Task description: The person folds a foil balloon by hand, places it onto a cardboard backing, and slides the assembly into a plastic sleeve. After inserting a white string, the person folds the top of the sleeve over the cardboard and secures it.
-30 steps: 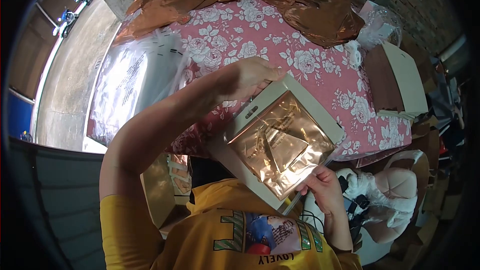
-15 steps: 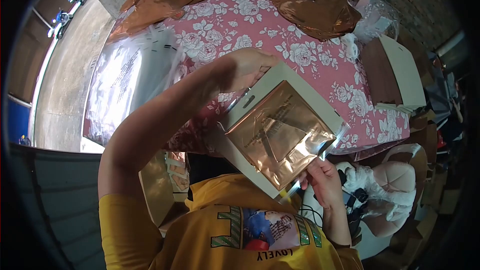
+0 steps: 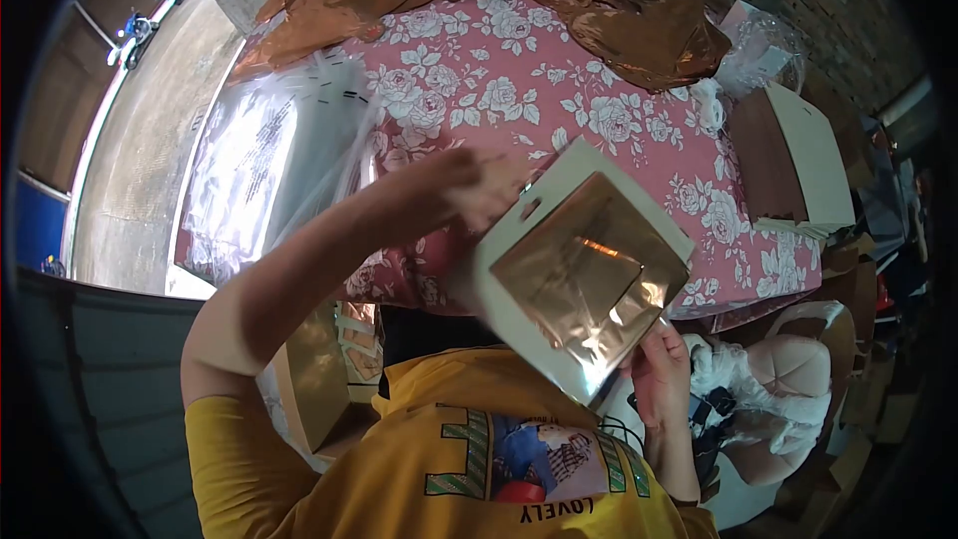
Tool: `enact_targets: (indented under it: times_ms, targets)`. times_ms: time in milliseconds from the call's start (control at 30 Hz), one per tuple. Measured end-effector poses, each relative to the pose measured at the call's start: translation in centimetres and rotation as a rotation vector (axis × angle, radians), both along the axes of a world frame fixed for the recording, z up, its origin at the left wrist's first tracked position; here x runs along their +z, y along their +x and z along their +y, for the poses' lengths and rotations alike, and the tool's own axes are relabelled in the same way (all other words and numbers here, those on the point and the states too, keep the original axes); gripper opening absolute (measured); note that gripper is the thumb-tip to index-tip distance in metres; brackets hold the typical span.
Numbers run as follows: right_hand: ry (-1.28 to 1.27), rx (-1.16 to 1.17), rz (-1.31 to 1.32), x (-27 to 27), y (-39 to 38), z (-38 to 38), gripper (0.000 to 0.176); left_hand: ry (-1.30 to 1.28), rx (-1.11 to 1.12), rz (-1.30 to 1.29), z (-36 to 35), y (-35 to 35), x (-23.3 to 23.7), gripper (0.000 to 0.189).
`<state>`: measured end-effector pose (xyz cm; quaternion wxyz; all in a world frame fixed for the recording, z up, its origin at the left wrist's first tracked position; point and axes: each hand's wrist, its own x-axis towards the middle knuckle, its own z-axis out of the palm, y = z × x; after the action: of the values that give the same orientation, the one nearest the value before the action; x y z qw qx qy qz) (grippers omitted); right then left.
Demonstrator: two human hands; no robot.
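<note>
A flat cream card package (image 3: 584,145) with folded copper foil (image 3: 569,269) under clear film is tilted in front of my yellow shirt. At its lower right corner, my right hand (image 3: 661,369) pinches the edge between thumb and fingers. My left hand (image 3: 489,185) is at the upper left edge, near the slotted hanging hole; motion blur hides its fingers and whether they grip the card. Beyond the package lies a pink floral tablecloth (image 3: 504,95).
Copper foil sheets (image 3: 649,20) lie at the far edge. Clear plastic bags (image 3: 239,160) are on the left, a stack of cream cards (image 3: 813,160) on the right. An open box (image 3: 309,379) stands below the table. White padded items (image 3: 788,379) sit at lower right.
My left hand has slid down from the package's top corner along its upper left edge. The package has shifted slightly right and down, with my right hand still at its lower corner.
</note>
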<state>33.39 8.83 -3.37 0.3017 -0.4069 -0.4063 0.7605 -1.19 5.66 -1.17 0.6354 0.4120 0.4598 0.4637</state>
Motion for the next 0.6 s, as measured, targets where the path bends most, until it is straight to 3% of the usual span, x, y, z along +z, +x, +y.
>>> enact_targets:
  times_ms: [33,67,167,233,300,367,500,600]
  targets:
    - [0.0,0.0,0.03,0.0,0.0,-0.3,0.017,0.004,0.064,0.308,-1.1,0.8,1.5,0.035]
    - [-0.003,0.001,0.03,0.2,-0.1,-0.4,0.017,-0.26,0.109,0.228,-1.0,1.9,3.5,0.035]
    - [-0.013,-0.031,0.024,0.3,0.0,-0.5,0.016,-0.294,0.235,0.151,-3.6,2.5,4.8,0.036]
    - [-0.004,-0.035,0.038,-0.3,0.3,-0.3,0.016,-0.217,0.117,0.205,-4.3,2.5,3.7,0.035]
    - [0.002,-0.034,0.045,-0.4,0.3,-0.4,0.015,-0.161,0.138,0.241,-5.2,3.1,2.6,0.027]
    - [-0.015,-0.058,0.054,-0.2,0.1,-0.4,0.015,-0.327,0.223,0.002,-5.6,3.9,2.5,0.016]
    - [-0.028,-0.033,0.054,-0.3,0.5,-0.1,0.015,-0.335,0.149,0.277,-5.3,3.8,2.8,0.009]
    - [-0.058,-0.002,0.026,-0.1,0.7,-0.1,0.017,-0.244,0.182,0.273,-5.4,3.9,2.0,0.015]
